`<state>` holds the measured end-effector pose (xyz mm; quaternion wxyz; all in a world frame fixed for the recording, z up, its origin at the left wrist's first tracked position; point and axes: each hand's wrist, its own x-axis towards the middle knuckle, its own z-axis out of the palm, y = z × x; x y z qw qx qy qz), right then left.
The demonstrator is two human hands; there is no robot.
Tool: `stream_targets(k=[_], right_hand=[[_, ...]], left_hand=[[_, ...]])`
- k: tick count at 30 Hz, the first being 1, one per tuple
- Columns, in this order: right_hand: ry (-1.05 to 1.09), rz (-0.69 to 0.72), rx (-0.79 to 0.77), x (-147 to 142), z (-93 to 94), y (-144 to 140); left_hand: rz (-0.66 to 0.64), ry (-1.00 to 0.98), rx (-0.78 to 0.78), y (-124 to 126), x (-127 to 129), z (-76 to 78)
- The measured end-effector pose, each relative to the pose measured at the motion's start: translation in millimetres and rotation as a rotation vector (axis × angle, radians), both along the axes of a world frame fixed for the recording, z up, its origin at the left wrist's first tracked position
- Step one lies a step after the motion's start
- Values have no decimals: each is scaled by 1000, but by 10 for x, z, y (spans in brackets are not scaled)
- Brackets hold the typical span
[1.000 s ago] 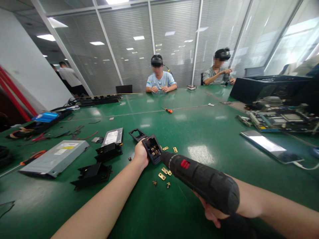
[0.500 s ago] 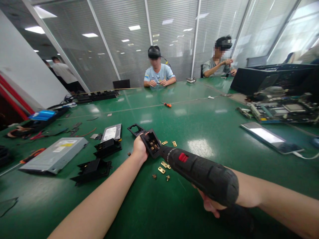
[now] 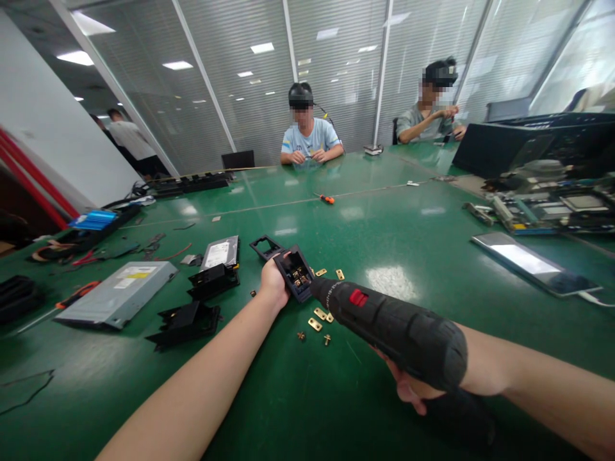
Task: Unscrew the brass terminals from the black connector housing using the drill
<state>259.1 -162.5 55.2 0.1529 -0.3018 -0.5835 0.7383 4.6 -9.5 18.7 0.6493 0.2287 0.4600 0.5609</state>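
The black plastic housing (image 3: 298,274), with brass contacts showing inside, sits tilted at mid-surface, held in my left hand (image 3: 273,285), whose grip is closed around its left edge. My right hand (image 3: 413,387) is wrapped about the electric screwdriver (image 3: 391,330), its nose set into the housing's near right side. Loose brass plates (image 3: 316,324) and screws lie on the green surface (image 3: 384,243) just near of the housing. Left of it: black brackets (image 3: 185,322), a hard drive (image 3: 220,252), an optical drive (image 3: 118,293).

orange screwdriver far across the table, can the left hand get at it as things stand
Probably not: the left hand is full, gripping the black socket housing, and the orange screwdriver lies well beyond it on the green table.
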Motion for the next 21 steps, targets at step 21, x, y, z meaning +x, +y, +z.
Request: stream_targets(k=[21], right_hand=[[67,-58,-54,-81,79,-12]], left_hand=[[2,9,6,-1,11,20]])
